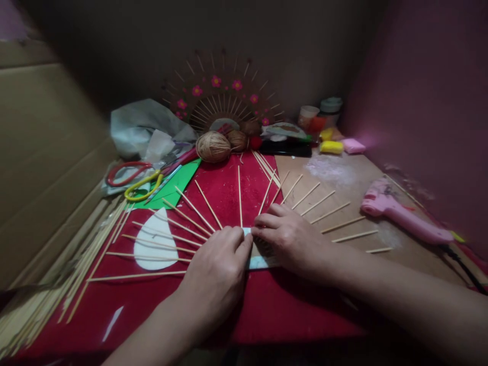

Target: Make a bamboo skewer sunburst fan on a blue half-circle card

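Observation:
Thin wooden sticks [240, 198] spread like a half-circle fan from a small pale blue and brown base [261, 262] in front of me. My left hand [219, 269] lies over the base's left side, its fingers curled and thumb pressed to the edge near the middle stick. My right hand [292, 236] is across the right side, fingers bent and fingertips together beside the middle stick. Whatever lies under the right fingertips is hidden. A white teardrop-shaped cutout [156, 246] rests under the left sticks.
Loose sticks [82, 267] lie at the left. Scissors [143, 185] rest near a green sheet [177, 183]. Twine balls [212, 146] sit before a flower-decorated stick fan [216, 81]. A pink glue gun [406, 211] with a cord lies right, with yellow clay packets [331, 147] behind.

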`<state>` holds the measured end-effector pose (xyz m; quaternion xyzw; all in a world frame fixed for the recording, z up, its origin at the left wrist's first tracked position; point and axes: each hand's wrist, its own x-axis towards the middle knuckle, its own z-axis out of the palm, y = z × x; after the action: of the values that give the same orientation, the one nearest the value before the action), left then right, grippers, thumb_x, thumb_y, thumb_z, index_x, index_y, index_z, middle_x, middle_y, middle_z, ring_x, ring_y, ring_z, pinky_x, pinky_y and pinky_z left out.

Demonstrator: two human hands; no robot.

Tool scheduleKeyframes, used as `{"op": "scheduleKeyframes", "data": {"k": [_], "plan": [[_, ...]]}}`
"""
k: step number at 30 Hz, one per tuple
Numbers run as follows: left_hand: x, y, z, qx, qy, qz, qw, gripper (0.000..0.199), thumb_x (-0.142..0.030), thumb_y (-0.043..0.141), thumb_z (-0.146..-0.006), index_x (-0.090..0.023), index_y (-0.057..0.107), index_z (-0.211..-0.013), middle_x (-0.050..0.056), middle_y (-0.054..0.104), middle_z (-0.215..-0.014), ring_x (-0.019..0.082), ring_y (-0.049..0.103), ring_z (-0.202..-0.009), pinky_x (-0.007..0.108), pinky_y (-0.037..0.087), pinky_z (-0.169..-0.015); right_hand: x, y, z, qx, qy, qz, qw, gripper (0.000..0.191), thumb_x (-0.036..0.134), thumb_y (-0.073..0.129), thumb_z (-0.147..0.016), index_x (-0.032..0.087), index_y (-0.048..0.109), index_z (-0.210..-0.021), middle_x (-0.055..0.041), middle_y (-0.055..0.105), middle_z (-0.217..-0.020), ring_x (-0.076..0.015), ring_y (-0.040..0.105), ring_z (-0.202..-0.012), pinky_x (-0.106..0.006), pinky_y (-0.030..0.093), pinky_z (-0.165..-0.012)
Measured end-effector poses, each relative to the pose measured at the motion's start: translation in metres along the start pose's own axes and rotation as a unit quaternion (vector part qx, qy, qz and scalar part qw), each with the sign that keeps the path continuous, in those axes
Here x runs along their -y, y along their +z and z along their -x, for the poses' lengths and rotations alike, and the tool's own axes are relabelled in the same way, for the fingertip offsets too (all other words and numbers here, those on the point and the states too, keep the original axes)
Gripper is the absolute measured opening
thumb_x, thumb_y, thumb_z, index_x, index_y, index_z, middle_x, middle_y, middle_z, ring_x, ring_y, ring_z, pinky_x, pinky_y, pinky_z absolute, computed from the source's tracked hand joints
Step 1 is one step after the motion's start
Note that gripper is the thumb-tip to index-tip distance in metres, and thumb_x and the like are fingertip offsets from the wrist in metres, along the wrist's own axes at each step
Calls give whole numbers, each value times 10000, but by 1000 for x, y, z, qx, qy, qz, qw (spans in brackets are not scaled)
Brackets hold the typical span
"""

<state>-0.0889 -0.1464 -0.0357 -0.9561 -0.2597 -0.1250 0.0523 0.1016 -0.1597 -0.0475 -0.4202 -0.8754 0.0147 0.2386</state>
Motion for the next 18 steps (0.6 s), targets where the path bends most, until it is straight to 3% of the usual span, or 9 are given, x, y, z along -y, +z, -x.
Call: {"op": "scheduleKeyframes", "data": {"k": [7,18], "plan": [[-1,-3,-2,11,31,-10,999,176,-4,505,-796,-83,612,-910,98,532,-845,212,425,-725,352,441,-616,1,0,-2,22,14,12,1000,144,148,561,-865,117,700,-887,-60,633,-843,-204,402,-764,-357,335,-690],[-2,-4,-7,24,36,-1,999,214,14,449,-792,-105,609,-870,99,552,-848,220,444,-732,379,472,-652,3,-5,-5,37,6,43,998,121,174,589,-864,130,680,-798,-48,629,-821,-195,382,-753,-354,290,-668]]}}
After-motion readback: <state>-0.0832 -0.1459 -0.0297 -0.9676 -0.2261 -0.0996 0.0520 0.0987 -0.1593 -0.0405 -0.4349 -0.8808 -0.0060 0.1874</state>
